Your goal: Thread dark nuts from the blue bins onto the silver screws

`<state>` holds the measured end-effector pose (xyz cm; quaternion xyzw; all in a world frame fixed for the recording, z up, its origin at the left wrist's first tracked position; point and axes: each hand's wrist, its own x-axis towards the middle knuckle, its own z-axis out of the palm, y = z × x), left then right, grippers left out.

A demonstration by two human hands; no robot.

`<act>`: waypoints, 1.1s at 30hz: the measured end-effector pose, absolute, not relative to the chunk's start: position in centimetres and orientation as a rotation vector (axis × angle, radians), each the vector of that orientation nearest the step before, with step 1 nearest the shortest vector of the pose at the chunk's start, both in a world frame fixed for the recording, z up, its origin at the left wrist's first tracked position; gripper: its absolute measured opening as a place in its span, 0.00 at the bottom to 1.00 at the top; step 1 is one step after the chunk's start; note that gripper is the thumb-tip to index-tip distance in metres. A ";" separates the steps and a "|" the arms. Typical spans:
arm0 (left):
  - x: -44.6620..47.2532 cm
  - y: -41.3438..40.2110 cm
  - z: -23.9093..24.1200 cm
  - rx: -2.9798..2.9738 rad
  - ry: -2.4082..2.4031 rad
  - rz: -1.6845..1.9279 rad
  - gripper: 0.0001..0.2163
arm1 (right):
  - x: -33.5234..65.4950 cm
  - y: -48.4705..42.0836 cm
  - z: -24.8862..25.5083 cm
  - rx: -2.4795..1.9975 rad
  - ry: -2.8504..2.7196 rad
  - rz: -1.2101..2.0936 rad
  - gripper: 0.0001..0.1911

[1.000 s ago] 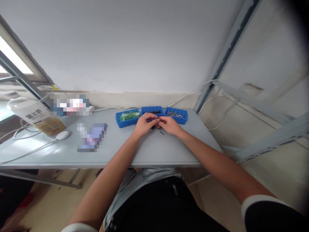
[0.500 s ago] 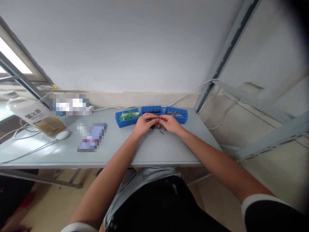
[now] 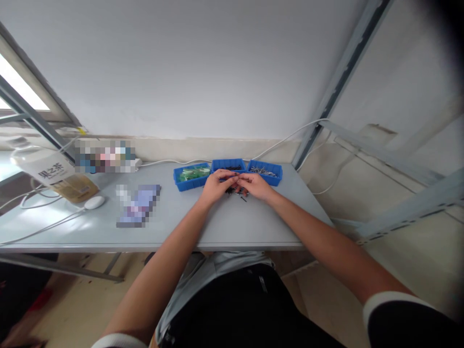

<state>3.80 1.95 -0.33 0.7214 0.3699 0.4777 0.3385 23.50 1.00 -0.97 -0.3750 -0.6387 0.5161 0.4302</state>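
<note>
My left hand [image 3: 218, 185] and my right hand [image 3: 254, 185] meet fingertip to fingertip over the table, both closed in a pinch. Whatever lies between the fingertips is too small to make out. Under them is a small pile of dark and silver screws [image 3: 230, 191], partly covered by the fingers. One dark screw [image 3: 243, 198] lies slightly apart, towards me. Just behind the hands stand three blue bins: the left bin [image 3: 192, 184] with green packets [image 3: 195, 172], the middle bin [image 3: 228, 163] with dark small parts, and the right bin [image 3: 277, 181] with silver screw-like pieces [image 3: 263, 171].
On the left of the grey table [image 3: 174, 227] are a blurred-out blue flat item [image 3: 141, 205], a white mouse-shaped device [image 3: 94, 202] and a large tea bottle [image 3: 54, 171]. A white cable [image 3: 174, 161] runs along the wall. A metal post [image 3: 326, 111] rises at the right.
The fingertips have shifted very slightly, and the right hand's fingers sit a touch lower. Bins, screws and the other things stay in place.
</note>
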 end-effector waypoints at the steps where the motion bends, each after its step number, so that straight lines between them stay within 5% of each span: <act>1: 3.8 1.9 -0.3 1.878 0.973 1.248 0.11 | 23.5 1.0 -1.0 -0.927 -1.597 1.295 0.19; 19: 3.7 1.8 -0.2 1.813 0.919 1.234 0.15 | 23.2 1.1 -1.1 -0.929 -1.517 1.308 0.20; 26: 3.9 1.9 -0.2 1.667 0.858 1.242 0.25 | 23.3 0.9 -1.2 -0.947 -1.586 1.279 0.18; 33: 4.0 1.5 -0.1 1.765 0.877 1.199 0.18 | 23.3 0.9 -1.4 -0.961 -1.722 1.154 0.20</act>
